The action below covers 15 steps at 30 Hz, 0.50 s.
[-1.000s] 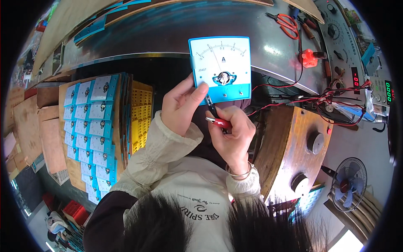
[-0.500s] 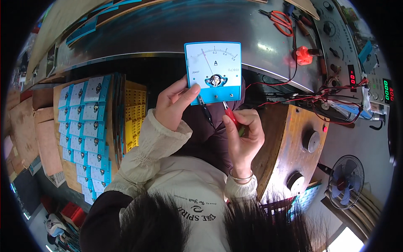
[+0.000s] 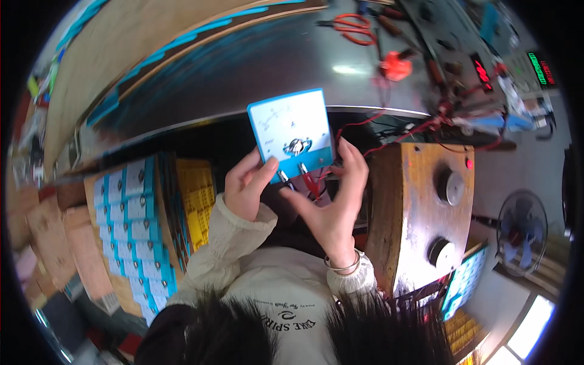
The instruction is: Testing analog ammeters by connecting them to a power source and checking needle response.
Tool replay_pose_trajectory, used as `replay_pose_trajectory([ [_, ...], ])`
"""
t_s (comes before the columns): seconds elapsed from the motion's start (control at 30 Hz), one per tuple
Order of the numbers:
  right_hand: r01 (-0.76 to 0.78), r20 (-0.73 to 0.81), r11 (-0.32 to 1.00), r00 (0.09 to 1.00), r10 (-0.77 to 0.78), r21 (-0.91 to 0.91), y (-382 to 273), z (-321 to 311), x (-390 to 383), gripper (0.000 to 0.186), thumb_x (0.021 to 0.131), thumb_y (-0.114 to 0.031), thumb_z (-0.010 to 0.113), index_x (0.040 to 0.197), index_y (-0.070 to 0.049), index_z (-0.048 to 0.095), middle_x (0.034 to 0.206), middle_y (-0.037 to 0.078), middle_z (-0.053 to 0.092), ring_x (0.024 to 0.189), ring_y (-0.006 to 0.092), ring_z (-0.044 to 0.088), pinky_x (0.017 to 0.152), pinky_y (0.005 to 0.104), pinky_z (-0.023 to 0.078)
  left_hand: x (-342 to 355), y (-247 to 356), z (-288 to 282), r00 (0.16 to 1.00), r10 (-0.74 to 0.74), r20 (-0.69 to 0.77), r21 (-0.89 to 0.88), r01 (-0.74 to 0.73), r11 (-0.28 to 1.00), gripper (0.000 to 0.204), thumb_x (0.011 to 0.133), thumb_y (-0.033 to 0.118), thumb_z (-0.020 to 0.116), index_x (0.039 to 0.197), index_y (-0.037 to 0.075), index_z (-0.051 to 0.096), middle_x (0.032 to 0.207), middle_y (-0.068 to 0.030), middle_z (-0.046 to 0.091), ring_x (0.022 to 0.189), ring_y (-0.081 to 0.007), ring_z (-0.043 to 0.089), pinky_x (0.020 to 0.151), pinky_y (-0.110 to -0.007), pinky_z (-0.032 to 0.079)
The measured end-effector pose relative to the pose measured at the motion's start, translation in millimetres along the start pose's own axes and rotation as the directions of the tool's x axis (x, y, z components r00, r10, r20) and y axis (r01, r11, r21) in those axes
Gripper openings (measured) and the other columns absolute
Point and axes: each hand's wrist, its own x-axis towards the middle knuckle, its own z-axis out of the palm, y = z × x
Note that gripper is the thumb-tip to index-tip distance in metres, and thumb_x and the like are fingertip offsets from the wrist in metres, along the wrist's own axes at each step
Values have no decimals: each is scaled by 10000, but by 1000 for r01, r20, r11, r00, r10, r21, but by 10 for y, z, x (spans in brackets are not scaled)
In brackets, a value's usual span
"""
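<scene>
A square analog ammeter (image 3: 298,121) with a white dial and blue edges hangs over my lap, tilted. My left hand (image 3: 248,185) grips its lower left corner, thumb on the front. A black clip (image 3: 284,178) and a red clip (image 3: 309,181) are on the meter's lower edge, side by side. My right hand (image 3: 333,213) is spread beside the lower right of the meter, thumb below the clips and fingers near the right edge. Whether those fingertips touch the meter, I cannot tell.
Many similar meters stand in rows on a board (image 3: 131,231) at left, beside a yellow tray (image 3: 198,201). A wooden box with round knobs (image 3: 432,213) is at right. Red-handled scissors (image 3: 354,29) lie on the metal bench (image 3: 243,79); red wires (image 3: 395,140) cross its edge. A fan (image 3: 522,231) stands far right.
The red clip has moved left on the meter's lower edge, toward the black one. My right hand has let go of it and spread. The meter is lower and tilted; the view has shifted.
</scene>
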Motion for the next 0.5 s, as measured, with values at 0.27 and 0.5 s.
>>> replay_pose_trajectory([
  [0.27, -180, -91, 983, 979, 182, 28, 572, -837, -341, 1139, 574, -302, 886, 1436, 65, 238, 1327, 244, 437, 1233, 352, 468, 1017, 398, 394, -176, -295, 682, 881, -197, 430, 449, -20, 893, 484, 947, 82, 526, 1397, -41, 400, 1024, -43, 608, 835, -49, 495, 728, -178, 390],
  [0.5, -728, -845, 565, 525, 98, -387, 1690, -2834, -1184, 978, 601, -380, 866, 1297, 118, 393, 1150, 265, 548, 1054, 353, 552, 898, 415, 459, -80, -663, 866, 877, -149, 457, 440, -77, 895, 496, 974, 121, 486, 1408, -75, 348, 1172, -152, 606, 964, -146, 556, 987, -311, 413],
])
